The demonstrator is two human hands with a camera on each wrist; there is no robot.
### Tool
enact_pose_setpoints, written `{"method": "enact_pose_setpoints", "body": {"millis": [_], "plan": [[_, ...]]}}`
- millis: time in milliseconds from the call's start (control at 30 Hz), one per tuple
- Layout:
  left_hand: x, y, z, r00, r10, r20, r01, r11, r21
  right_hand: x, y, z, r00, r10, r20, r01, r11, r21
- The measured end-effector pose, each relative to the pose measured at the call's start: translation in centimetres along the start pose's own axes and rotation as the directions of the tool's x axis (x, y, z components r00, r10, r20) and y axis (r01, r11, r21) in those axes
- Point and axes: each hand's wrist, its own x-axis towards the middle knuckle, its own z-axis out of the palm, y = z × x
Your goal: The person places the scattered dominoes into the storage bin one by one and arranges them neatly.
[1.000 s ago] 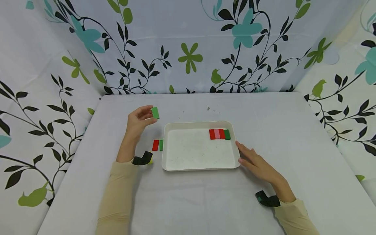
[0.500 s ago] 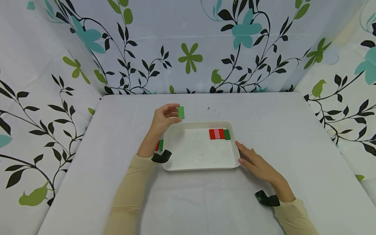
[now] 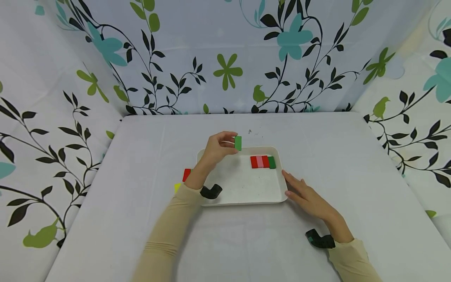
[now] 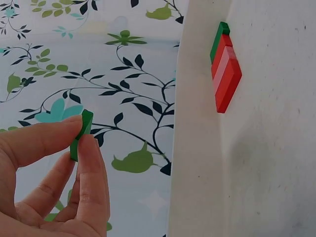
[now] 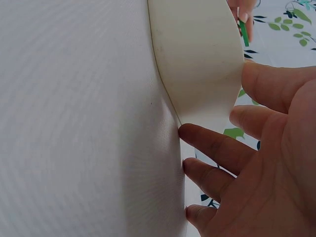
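Note:
My left hand [image 3: 217, 152] pinches a small flat green block [image 3: 238, 143] upright between thumb and fingertips, over the back part of the white tray [image 3: 225, 197]. In the left wrist view the green block [image 4: 85, 129] shows edge-on. Inside the tray, near its back right corner, red blocks [image 3: 265, 161], a pink block [image 3: 259, 161] and a darker green block [image 3: 271, 162] lie side by side in a row. My right hand [image 3: 305, 197] touches the tray's right side with fingers extended; in the right wrist view its fingertips meet the tray wall [image 5: 202, 54].
Left of the tray, a red block [image 3: 186, 174] and a yellow block [image 3: 177, 187] lie on the white table [image 3: 253, 239], partly behind my left forearm. Dark specks [image 3: 249, 131] dot the table behind the tray. A patterned curtain [image 3: 197, 35] hangs around the table.
My left hand has carried the green block rightward from beyond the tray's left end to over its back part. The right hand and the row of blocks have stayed in place.

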Motion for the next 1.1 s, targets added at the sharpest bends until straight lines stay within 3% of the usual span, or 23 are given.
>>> {"method": "enact_pose_setpoints", "body": {"millis": [333, 700, 1100], "plan": [[-0.2, -1.3, 2.2, 0.998, -0.041, 0.057, 0.037, 0.998, 0.056, 0.0, 0.0, 0.1, 1.000, 0.008, 0.005, -0.008, 1.000, -0.003], [0.1, -2.1, 2.8, 0.993, -0.098, 0.066, 0.089, 0.988, 0.122, 0.0, 0.0, 0.1, 1.000, 0.001, 0.000, -0.001, 1.000, -0.009], [0.7, -3.2, 3.6, 0.986, -0.151, 0.066, 0.132, 0.963, 0.235, 0.0, 0.0, 0.1, 1.000, 0.007, -0.004, -0.007, 1.000, -0.006]]}}
